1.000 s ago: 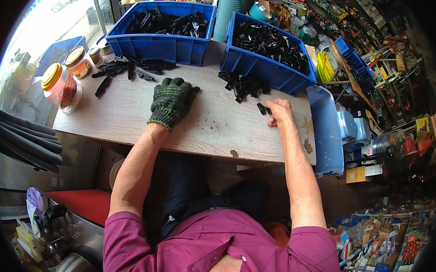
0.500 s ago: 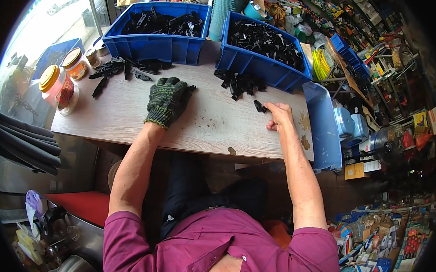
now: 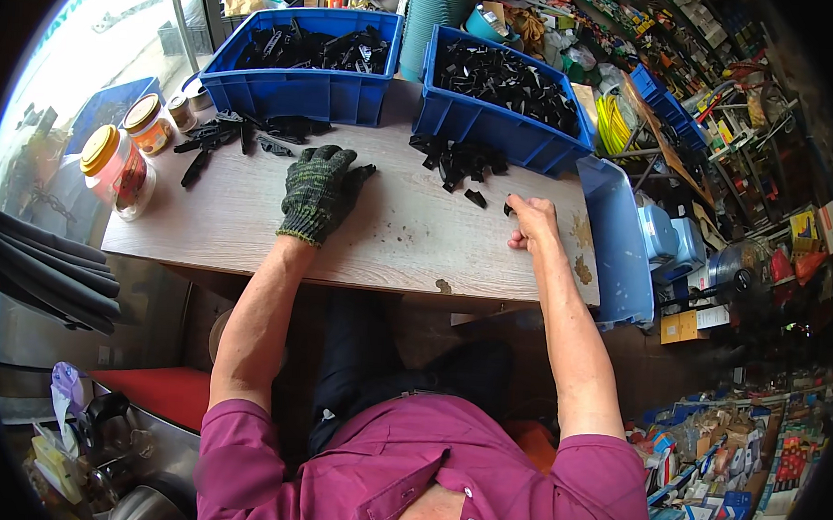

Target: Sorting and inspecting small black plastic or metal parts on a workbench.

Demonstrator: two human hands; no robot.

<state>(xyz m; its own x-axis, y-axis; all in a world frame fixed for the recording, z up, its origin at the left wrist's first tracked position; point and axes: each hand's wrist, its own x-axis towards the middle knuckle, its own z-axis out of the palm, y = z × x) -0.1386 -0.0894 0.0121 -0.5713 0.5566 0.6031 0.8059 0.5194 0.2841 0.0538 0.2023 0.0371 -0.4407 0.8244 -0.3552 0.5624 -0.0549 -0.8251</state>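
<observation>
My left hand [image 3: 316, 196], in a dark green and black knit glove, rests curled on the table's left half. It is closed on a black plastic piece [image 3: 369, 169], whose end sticks out on the right; the rest is hidden. My bare right hand [image 3: 535, 222] is at the table's right side, fingers bent and pinched. A small dark piece [image 3: 508, 208] shows at its fingertips, mostly covered. Just left of it a loose black clip-like part [image 3: 476, 198] lies on the tabletop. Beyond that spreads a small heap of black parts [image 3: 455, 158].
Two blue bins [image 3: 293, 93] [image 3: 494, 130] full of black parts stand along the table's far side. Longer black pieces [image 3: 218, 135] lie before the left bin. Jars with lids [image 3: 119, 183] line the left edge. A light blue tub [image 3: 624, 252] adjoins the right edge.
The black clip-like part that was at my right fingertips now lies apart on the table, a little to the left. My left hand has barely moved.
</observation>
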